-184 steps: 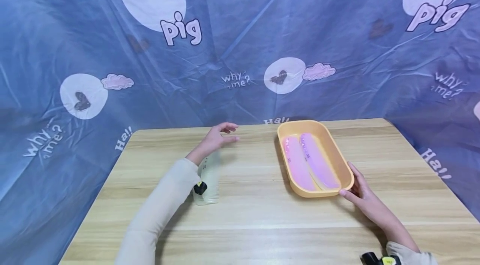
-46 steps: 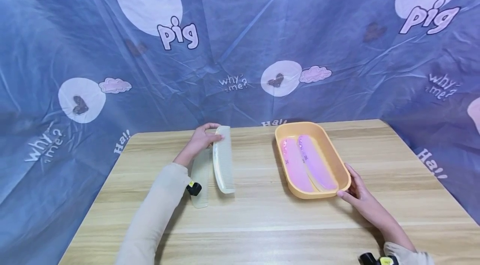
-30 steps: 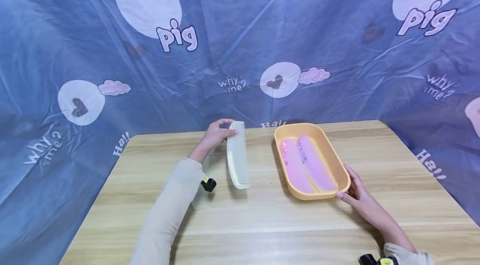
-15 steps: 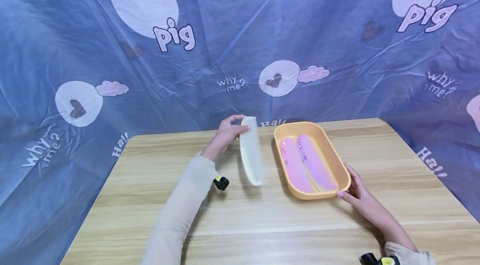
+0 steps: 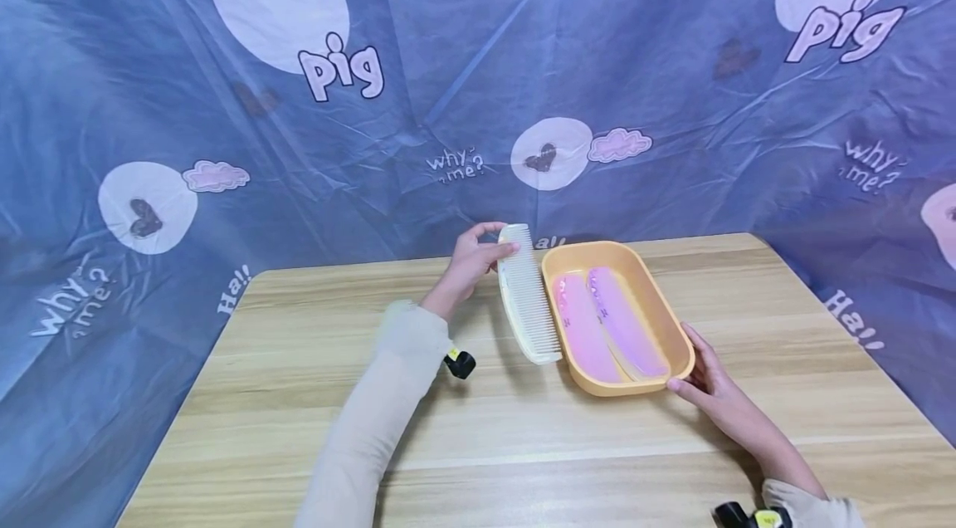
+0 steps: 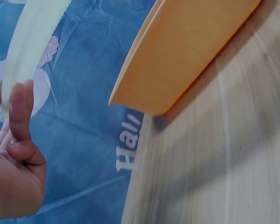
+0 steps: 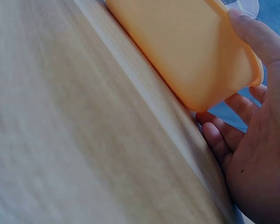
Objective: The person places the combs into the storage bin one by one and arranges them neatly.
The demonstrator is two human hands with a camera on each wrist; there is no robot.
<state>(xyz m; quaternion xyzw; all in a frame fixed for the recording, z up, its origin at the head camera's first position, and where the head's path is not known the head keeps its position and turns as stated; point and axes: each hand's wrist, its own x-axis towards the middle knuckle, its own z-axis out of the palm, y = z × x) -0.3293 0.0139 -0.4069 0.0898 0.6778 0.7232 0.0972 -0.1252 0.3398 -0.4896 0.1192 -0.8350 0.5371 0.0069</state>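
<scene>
My left hand [image 5: 470,262] pinches a pale, whitish comb [image 5: 526,295] at its far end, thumb on top. The comb hangs tilted above the table, its teeth facing right, close by the left side of a yellow-orange plastic tray [image 5: 663,300]. In the left wrist view, the raised comb [image 6: 35,42] stands apart from the tray wall [image 6: 177,60]. Inside the tray lie two long flat pieces side by side, one pink [image 5: 586,337] and one purple [image 5: 627,325], seemingly in clear wrap. My right hand [image 5: 720,395] grips the tray's near right corner, thumb at the rim, fingers outside.
Everything stands on a light wooden table [image 5: 560,462]. A blue printed cloth [image 5: 433,96] hangs behind and at both sides. The left sleeve [image 5: 381,395] covers the spot where another pale comb lay.
The left hand picked up a pale comb from the left of the table and carried it right, up to the tray. The right hand keeps its grip on the tray.
</scene>
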